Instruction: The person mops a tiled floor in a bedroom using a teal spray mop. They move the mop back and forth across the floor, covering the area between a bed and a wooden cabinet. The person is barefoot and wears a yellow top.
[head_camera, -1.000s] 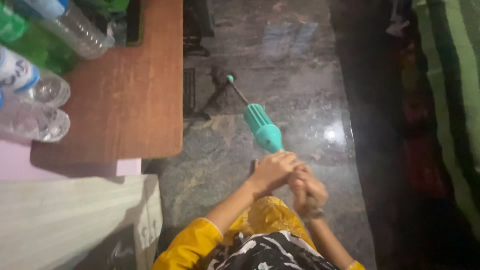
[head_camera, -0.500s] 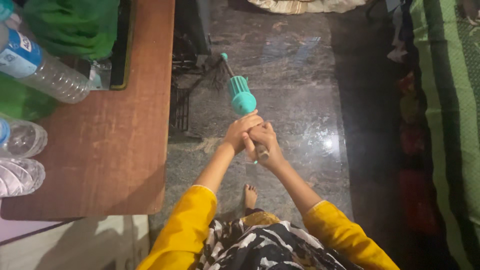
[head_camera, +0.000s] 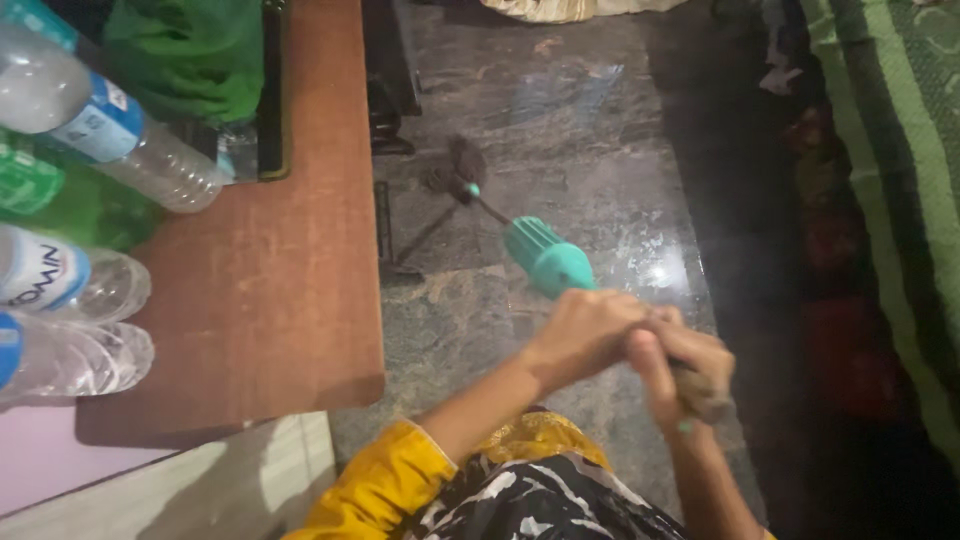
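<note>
Down over the stone floor (head_camera: 560, 110), both of the person's hands are bunched together around one long mop handle. Her left hand (head_camera: 585, 335) sits a little ahead, fingers curled tight round the shaft just behind the teal grip piece (head_camera: 548, 260), which comes out directly past its knuckles. Her right hand (head_camera: 680, 365) presses against the left from behind, fingers wrapped shut on the same shaft, and the butt end of the handle pokes out just below its fingertips. No finger is spread; the two fists touch each other.

Beyond the teal piece the thin dark rod (head_camera: 490, 210) runs away from the fingers, up and to the left, to a small teal collar and then the dark stringy mop head (head_camera: 455, 170), which lies on the floor well ahead of the hands. It is blurred, so the strands cannot be made out.

Left of the hands stands a brown wooden table (head_camera: 280, 300), its near corner level with the left wrist. Along its far left side lie clear plastic bottles (head_camera: 150, 150), some on their sides, and a green cloth (head_camera: 185, 55) is heaped at the back. Right of the fingers, well apart, a green striped fabric (head_camera: 900, 150) runs along the edge of view. Yellow sleeves (head_camera: 375, 480) show at the forearms, nearest the camera.
</note>
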